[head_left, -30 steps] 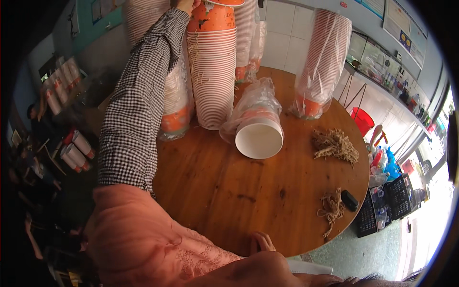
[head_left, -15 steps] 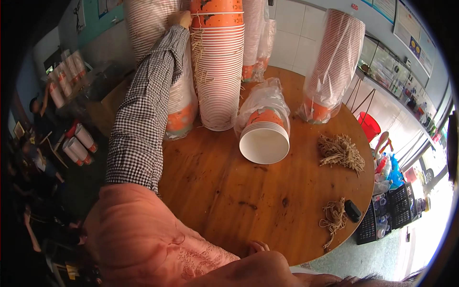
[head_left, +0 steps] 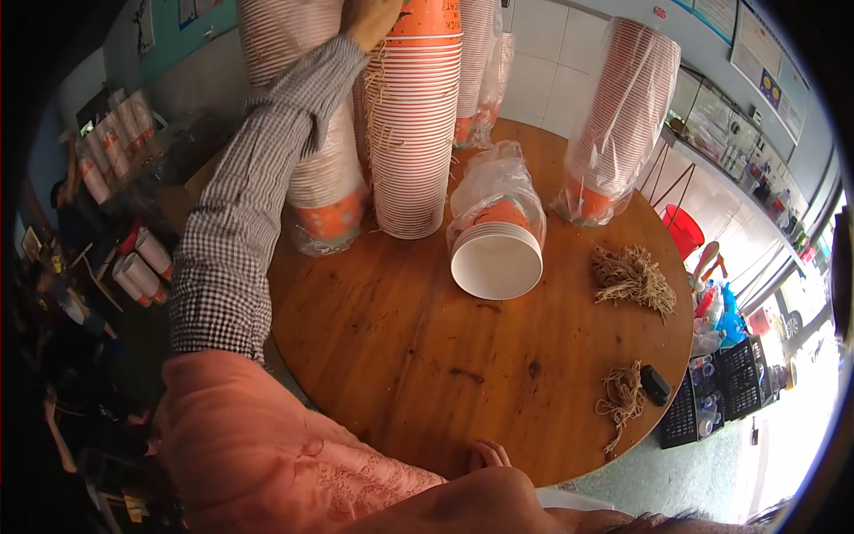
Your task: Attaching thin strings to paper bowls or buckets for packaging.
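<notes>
My left hand (head_left: 374, 20), in a black-and-white checked sleeve, reaches up to the orange cup at the top of a tall stack of paper cups (head_left: 414, 151). Its fingertips are cut off by the picture's upper edge, so its grip is hidden. That stack stands without a bag, wisps of straw-coloured fibre along its left side. Beside it, a plastic-bagged cup stack (head_left: 325, 178) leans leftward behind my forearm. A short bagged stack (head_left: 496, 258) lies on its side, its white mouth towards me. My right hand (head_left: 489, 455) rests fingers on the near table edge, holding nothing visible.
The round wooden table (head_left: 463, 356) also bears another bagged cup stack (head_left: 618, 125), a bundle of straw-coloured strands (head_left: 633, 280), a smaller tangle (head_left: 624, 396) and a small black object (head_left: 655, 386). Black crates (head_left: 716, 392) and a red bucket (head_left: 683, 231) stand beyond its right edge.
My left hand has moved right from the bagged stack to the top of the unbagged one. The bagged stack's base has shifted slightly left. My right hand stays at the table edge.
</notes>
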{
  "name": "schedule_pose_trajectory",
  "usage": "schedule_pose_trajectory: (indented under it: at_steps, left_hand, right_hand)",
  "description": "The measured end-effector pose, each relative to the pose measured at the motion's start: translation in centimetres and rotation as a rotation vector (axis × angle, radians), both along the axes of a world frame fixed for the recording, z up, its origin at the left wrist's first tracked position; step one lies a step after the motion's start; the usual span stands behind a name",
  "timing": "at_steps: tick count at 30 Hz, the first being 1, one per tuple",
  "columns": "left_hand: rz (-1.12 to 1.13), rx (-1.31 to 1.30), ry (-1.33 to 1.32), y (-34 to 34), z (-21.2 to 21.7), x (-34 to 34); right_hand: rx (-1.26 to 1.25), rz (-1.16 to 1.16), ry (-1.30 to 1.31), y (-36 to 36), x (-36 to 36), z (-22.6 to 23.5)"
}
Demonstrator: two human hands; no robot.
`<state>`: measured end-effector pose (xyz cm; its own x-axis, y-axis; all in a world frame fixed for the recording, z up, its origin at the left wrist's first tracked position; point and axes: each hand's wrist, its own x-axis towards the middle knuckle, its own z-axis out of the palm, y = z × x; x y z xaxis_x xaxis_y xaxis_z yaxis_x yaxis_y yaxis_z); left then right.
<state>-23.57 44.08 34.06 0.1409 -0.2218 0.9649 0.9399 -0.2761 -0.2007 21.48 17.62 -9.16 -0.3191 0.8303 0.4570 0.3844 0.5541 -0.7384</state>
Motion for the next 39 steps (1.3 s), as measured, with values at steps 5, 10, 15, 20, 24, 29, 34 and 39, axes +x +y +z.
schedule_pose_trajectory:
  at_steps: [5, 10, 15, 20, 24, 29, 34, 39]
  left_hand:
    - [0.08, -0.413, -0.042, 0.1, 3.7, -2.2]
    - [0.222, -0.447, 0.028, -0.5, 0.7, -1.6]
    - [-0.069, -0.415, 0.111, -2.4, -5.6, 2.8]
    - [-0.405, -0.936, -0.2, -4.1, -25.0, 6.5]
    - [-0.491, -1.008, -0.462, -5.3, -37.9, 10.1]
    - [-0.357, -0.714, -0.732, -5.6, -42.3, 15.2]
    - [-0.506, -0.864, -0.767, -5.1, -44.7, 13.7]
    - [-0.581, -0.843, -0.836, -2.7, -44.2, 15.0]
  right_hand:
    - [0.006, 0.018, 0.01, -0.1, 0.0, 0.1]
    - [-0.041, 0.009, -0.018, -0.3, -0.1, 1.5]
    - [-0.222, 0.022, 0.07, 0.8, 1.1, 1.4]
    - [-0.472, 0.152, 0.25, 7.0, 1.0, 3.4]
    - [-0.373, 0.053, 0.401, 19.7, -2.6, 1.4]
    - [-0.082, -0.243, 0.484, 28.4, -7.7, 0.2]
    - [-0.128, -0.275, 0.315, 28.9, -10.6, 1.5]
    - [-0.051, -0.349, 0.355, 29.5, -10.5, 1.2]
